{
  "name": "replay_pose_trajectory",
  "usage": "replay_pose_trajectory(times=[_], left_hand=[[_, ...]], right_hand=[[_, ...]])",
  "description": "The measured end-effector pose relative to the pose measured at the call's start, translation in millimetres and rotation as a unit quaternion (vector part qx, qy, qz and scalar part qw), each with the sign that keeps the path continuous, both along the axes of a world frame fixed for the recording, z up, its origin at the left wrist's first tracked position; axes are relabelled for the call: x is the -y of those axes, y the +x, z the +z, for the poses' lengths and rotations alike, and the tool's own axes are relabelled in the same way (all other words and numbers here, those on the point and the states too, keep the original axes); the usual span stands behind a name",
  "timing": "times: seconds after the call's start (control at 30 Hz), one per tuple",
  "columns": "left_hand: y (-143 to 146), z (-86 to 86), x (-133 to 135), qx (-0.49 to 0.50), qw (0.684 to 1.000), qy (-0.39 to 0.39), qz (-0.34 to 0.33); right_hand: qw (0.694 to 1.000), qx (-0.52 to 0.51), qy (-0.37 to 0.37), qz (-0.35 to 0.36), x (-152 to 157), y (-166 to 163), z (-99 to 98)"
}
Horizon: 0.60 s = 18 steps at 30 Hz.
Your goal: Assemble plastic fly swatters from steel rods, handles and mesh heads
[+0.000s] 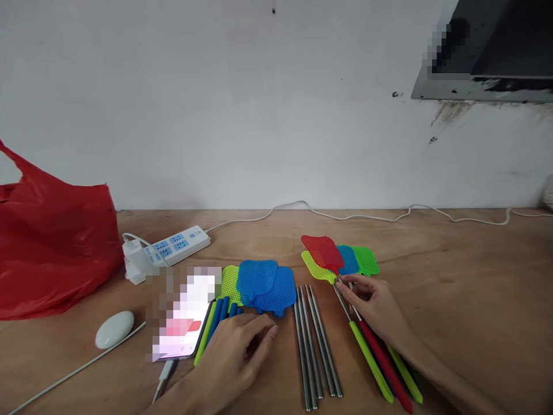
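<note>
My right hand [375,302] pinches the metal rod of a red fly swatter [322,252] just below its mesh head. This swatter lies over a pile with a yellow-green swatter head [317,270], a blue head [349,260] and a green head [367,260]; their handles point toward me. My left hand [235,351] rests loosely curled, thumb and index tips close together with nothing visible between them. It partly covers blue and yellow-green handles [205,334]. Beyond it lie loose blue swatter heads [276,288] and a yellow-green one [230,282]. Several metal rods [313,340] lie between my hands.
A lit phone [190,317], partly blurred out, is plugged into a white cable at left. Behind it is a power strip [181,245], its cord running along the wall. A white oval object [114,329] and a red plastic bag [56,248] are farther left on the wooden table [475,276].
</note>
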<state>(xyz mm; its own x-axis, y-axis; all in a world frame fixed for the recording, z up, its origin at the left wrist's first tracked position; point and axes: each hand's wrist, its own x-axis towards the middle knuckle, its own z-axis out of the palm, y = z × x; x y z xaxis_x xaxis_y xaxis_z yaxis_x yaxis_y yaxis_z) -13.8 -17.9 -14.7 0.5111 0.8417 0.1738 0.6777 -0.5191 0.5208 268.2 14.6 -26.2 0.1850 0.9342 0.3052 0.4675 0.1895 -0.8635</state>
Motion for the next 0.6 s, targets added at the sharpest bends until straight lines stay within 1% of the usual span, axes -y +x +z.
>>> replay_pose_trajectory(times=[0.1, 0.27, 0.43, 0.6], left_hand=[[-1, -1.4, 0, -0.006, 1.0, 0.005, -0.001], [0, -0.4, 0, -0.011, 1.0, 0.011, -0.004], [0, 0.8, 0, -0.015, 0.999, 0.032, -0.001], [0, 3.0, 0, -0.011, 0.999, 0.04, 0.001]], right_hand=[[0.998, 0.056, 0.019, 0.004, -3, 4, -7.8], [0.994, 0.108, 0.027, -0.001, -7, 8, -15.7], [0.984, 0.177, 0.03, -0.019, -8, 12, -15.7], [0.979, 0.201, 0.032, -0.023, -8, 14, -13.8]])
